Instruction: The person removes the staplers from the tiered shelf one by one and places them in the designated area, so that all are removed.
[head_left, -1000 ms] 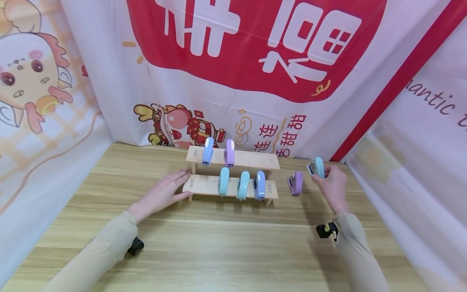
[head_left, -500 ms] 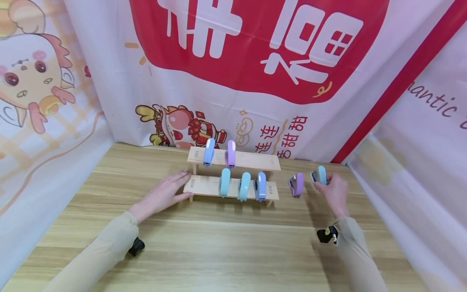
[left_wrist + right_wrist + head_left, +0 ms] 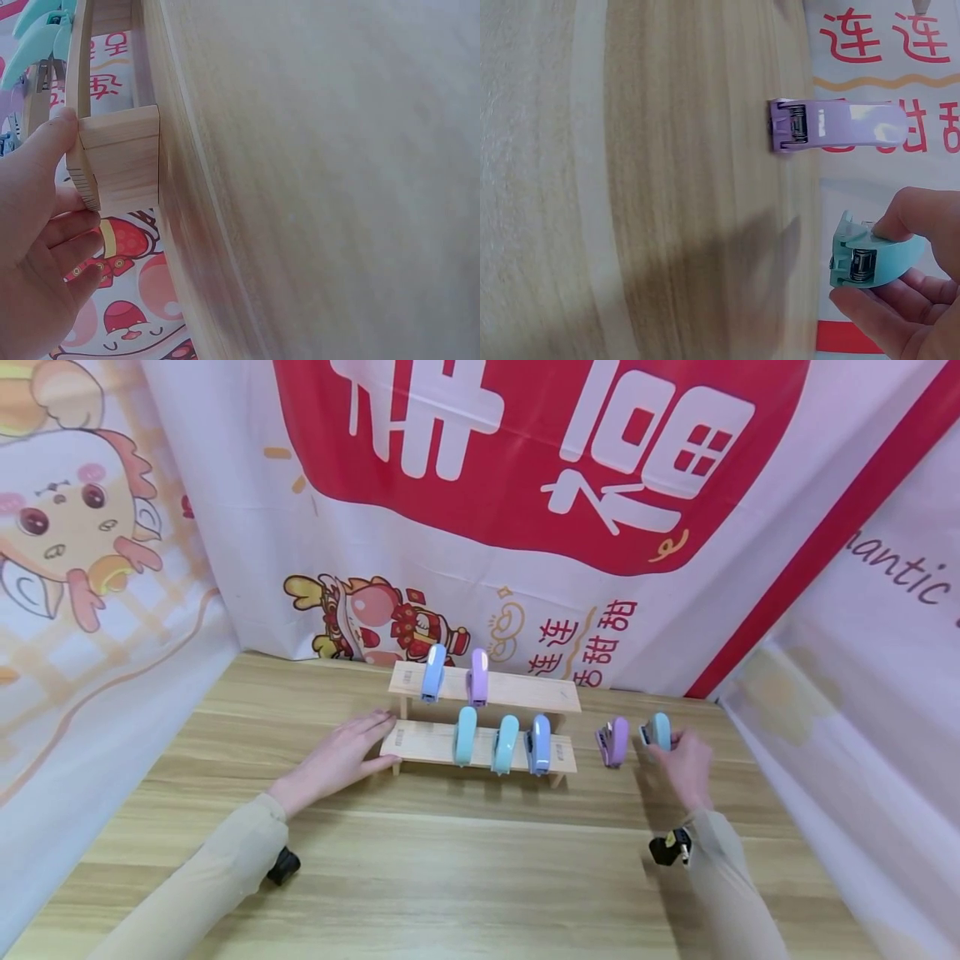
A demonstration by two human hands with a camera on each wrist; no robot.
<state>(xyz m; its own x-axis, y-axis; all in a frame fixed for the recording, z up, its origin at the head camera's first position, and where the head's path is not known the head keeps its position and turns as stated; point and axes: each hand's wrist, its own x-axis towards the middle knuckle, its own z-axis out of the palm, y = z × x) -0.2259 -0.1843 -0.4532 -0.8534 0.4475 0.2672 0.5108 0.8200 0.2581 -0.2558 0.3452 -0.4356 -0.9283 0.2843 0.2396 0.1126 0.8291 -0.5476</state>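
Right hand (image 3: pixel 687 767) is pinching a teal stapler (image 3: pixel 894 261) by its flanks, thumb opposing fingers, near a purple stapler (image 3: pixel 617 742) standing at the right of the worktop (image 3: pixel 465 885); whether the held item's base is touching is not showing clearly. Left hand (image 3: pixel 337 758) is gripping the left end of a lower wooden shelf (image 3: pixel 427 743), thumb at the front edge. By judgement, the teal stapler is presenting as light and stiff, its smooth casing possibly proving slippery; its sprung lever may be yielding under squeezing, so side holding is serving best.
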